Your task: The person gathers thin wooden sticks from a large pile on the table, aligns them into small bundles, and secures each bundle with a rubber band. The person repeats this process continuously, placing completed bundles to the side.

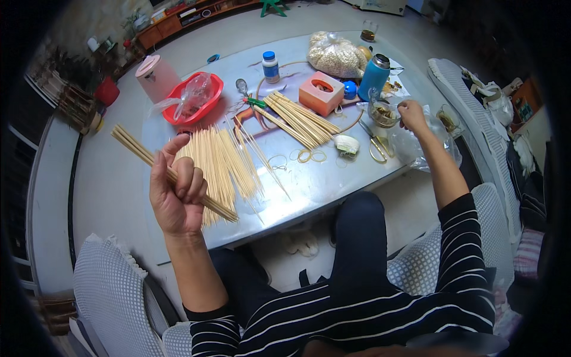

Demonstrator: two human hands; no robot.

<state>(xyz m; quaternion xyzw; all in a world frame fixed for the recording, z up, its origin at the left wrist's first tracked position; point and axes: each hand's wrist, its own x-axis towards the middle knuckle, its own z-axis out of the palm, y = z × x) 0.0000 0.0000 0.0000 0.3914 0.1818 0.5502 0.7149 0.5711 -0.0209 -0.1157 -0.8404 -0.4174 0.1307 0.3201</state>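
Note:
My left hand point(178, 202) is raised over the table's near left side, its fingers curled round a small bundle of thin wooden sticks point(134, 143). Below it spreads a wide pile of pale wooden skewers point(211, 157), partly hidden by the hand. At the right, my right hand point(411, 117) is closed at the side of a clear glass mug point(384, 114) with dark leaves and liquid inside. The fingers seem to grip its handle, which they hide. Near the mug lie gold-handled scissors point(378, 149) and a crumpled clear plastic bag point(419, 149).
Mid-table are bundled sticks point(300, 119), rubber bands point(310, 156) and a small white roll point(347, 144). Behind stand an orange tissue box point(321, 93), blue flask point(375, 77), white bottle point(270, 67) and stuffed plastic bag point(336, 55). A red basin point(219, 89) and pink jug point(157, 80) are far left.

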